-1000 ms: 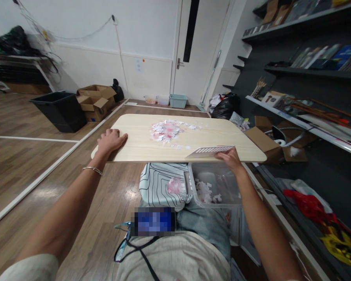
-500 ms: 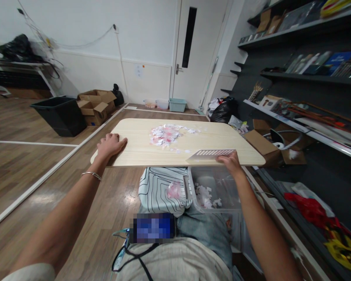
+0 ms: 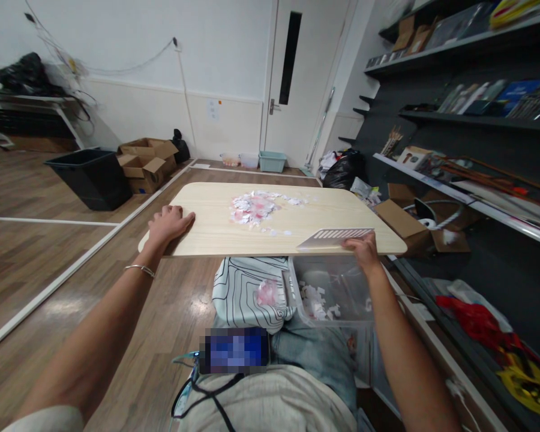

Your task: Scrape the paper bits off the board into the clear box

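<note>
My left hand [image 3: 167, 222] rests on the near left corner of a light wooden tabletop [image 3: 207, 231], fingers curled over its surface. My right hand [image 3: 362, 249] grips the near edge of a flat slotted grey lid [image 3: 335, 236] lying on the tabletop's near right part. A pile of white and pink puzzle pieces [image 3: 255, 207] lies in the table's middle. Below the table edge, on my lap, sits a clear plastic bin [image 3: 330, 289] with several white pieces inside.
A striped cushion [image 3: 247, 288] with pink pieces lies beside the bin. Cardboard boxes [image 3: 146, 157] and a black bin [image 3: 91, 176] stand at the left. Dark shelves [image 3: 468, 114] line the right wall, with an open box [image 3: 414, 223] and a black bag [image 3: 345, 168] on the floor.
My right hand and the slotted lid have shifted a little to the right along the table's near edge. My left hand has stayed on the left corner.
</note>
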{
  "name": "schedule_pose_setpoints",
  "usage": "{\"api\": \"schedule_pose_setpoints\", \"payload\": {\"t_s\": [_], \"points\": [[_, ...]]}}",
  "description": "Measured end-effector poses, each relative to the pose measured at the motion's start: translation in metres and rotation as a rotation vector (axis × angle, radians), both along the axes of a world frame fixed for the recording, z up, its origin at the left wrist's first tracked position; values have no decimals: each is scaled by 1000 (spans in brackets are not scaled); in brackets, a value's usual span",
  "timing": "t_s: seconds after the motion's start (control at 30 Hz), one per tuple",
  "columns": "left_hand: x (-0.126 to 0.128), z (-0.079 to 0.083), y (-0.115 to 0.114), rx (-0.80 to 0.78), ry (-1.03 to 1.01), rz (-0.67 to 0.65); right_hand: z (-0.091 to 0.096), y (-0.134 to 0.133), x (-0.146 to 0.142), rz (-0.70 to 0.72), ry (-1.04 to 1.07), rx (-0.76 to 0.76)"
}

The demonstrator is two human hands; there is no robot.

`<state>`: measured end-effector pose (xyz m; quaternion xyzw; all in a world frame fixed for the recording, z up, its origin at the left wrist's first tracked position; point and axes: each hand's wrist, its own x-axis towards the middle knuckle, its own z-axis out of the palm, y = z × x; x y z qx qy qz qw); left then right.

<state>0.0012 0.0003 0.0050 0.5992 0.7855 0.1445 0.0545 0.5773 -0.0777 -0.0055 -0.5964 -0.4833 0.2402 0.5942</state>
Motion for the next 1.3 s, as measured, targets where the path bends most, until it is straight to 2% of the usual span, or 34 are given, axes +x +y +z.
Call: {"api": "schedule_pose_setpoints", "payload": {"t_s": [0.43,0.77,1.0,1.17,1.3], "points": [[-2,2,1,-3,0,-14,-12,9,33,-128,20,47],[-2,4,2,-29,22,-4,-17,8,31,22,45,32],[-6,0,6,-31,42,-4,-12,8,23,-16,119,115],[-7,-2,7,-30,40,-4,-4,3,11,-31,59,93],[-6,-3,6,-5,47,-6,0,-1,10,8,-15,43]]}}
